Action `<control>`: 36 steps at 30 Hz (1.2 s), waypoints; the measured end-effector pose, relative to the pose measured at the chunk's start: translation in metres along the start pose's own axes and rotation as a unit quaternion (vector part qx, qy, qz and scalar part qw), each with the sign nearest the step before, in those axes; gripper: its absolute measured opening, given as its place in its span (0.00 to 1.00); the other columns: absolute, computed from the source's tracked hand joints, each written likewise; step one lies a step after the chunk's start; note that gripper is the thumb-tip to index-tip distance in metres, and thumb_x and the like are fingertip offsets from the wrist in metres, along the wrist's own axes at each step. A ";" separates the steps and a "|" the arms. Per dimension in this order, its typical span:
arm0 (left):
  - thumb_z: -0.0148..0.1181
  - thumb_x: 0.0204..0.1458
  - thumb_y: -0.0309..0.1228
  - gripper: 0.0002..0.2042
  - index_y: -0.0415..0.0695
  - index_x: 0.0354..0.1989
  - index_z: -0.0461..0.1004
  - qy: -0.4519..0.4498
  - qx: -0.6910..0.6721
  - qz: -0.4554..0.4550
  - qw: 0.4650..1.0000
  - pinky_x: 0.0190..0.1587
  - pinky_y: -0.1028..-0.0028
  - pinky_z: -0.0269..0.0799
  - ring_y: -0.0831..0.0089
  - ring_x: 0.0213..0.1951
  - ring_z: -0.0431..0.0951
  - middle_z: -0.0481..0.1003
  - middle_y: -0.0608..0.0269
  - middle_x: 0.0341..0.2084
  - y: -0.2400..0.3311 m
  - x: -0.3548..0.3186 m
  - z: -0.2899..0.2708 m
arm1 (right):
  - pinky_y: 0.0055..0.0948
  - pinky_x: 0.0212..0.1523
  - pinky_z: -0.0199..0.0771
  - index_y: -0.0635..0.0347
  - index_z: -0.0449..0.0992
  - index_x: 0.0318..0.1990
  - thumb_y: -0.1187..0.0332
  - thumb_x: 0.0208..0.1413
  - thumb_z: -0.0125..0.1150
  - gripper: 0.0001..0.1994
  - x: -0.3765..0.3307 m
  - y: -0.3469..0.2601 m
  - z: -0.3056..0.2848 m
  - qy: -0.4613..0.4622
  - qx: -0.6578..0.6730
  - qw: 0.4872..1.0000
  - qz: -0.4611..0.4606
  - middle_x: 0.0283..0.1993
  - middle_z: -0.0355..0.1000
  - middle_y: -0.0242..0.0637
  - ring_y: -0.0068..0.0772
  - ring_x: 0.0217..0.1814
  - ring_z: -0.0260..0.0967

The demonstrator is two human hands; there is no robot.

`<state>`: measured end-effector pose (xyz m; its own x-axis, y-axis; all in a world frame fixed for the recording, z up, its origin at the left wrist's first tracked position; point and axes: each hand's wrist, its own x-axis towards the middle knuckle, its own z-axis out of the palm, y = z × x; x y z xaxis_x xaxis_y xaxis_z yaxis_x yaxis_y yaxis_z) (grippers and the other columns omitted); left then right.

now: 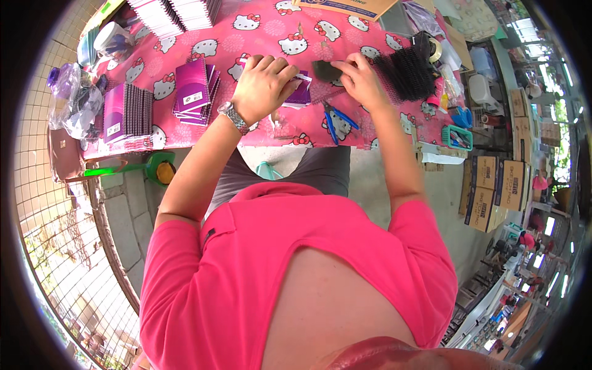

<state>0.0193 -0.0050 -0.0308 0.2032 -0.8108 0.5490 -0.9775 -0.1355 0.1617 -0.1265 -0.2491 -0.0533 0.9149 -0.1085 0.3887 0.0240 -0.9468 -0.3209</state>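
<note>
My left hand [262, 86], with a metal watch at the wrist, has its fingers curled around the left side of a small purple notebook [301, 96]. A white strip shows beside its thumb. To the right, my right hand [362, 80] pinches the edge of a dark green flat piece [325, 71] between thumb and fingertips. Blue-handled pliers [338, 123] lie on the table just below, between the hands, their jaws pointing away from me. Black wire binding coils [404, 74] lie in a heap right of my right hand.
Purple spiral notebooks stand in one stack [128, 111] and a fanned pile [196, 92] at left on the pink patterned tablecloth [206, 48]. White-edged notebook stacks [157, 15] are behind. Plastic bags [80, 98] sit far left; a green basket [457, 137] is at right.
</note>
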 end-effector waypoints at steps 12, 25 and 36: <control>0.63 0.52 0.38 0.10 0.49 0.38 0.76 0.014 -0.002 -0.009 1.000 0.45 0.65 0.64 0.68 0.37 0.74 0.75 0.68 0.32 0.002 0.003 0.001 | 0.25 0.38 0.69 0.55 0.81 0.45 0.77 0.54 0.63 0.11 -0.012 -0.089 0.010 0.184 0.218 0.953 0.107 0.39 0.70 0.34 0.28 0.37 0.68; 0.64 0.51 0.38 0.10 0.49 0.38 0.76 0.025 0.002 -0.020 0.999 0.47 0.63 0.64 0.67 0.37 0.74 0.74 0.68 0.31 0.004 0.002 0.004 | 0.28 0.35 0.71 0.54 0.80 0.44 0.80 0.50 0.63 0.14 -0.010 -0.100 0.010 0.155 0.217 0.957 0.114 0.38 0.69 0.34 0.29 0.36 0.70; 0.62 0.51 0.38 0.09 0.49 0.37 0.75 0.024 0.020 -0.033 0.999 0.47 0.63 0.63 0.67 0.38 0.75 0.75 0.68 0.31 0.009 0.004 0.006 | 0.23 0.38 0.71 0.60 0.77 0.43 0.81 0.57 0.59 0.09 -0.015 -0.091 0.016 0.119 0.428 0.878 0.179 0.40 0.70 0.30 0.20 0.39 0.69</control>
<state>0.0113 -0.0128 -0.0317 0.2686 -0.7715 0.5767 -0.9632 -0.2108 0.1667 -0.1357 -0.1566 -0.0437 0.8181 -0.5090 0.2676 0.1400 -0.2751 -0.9512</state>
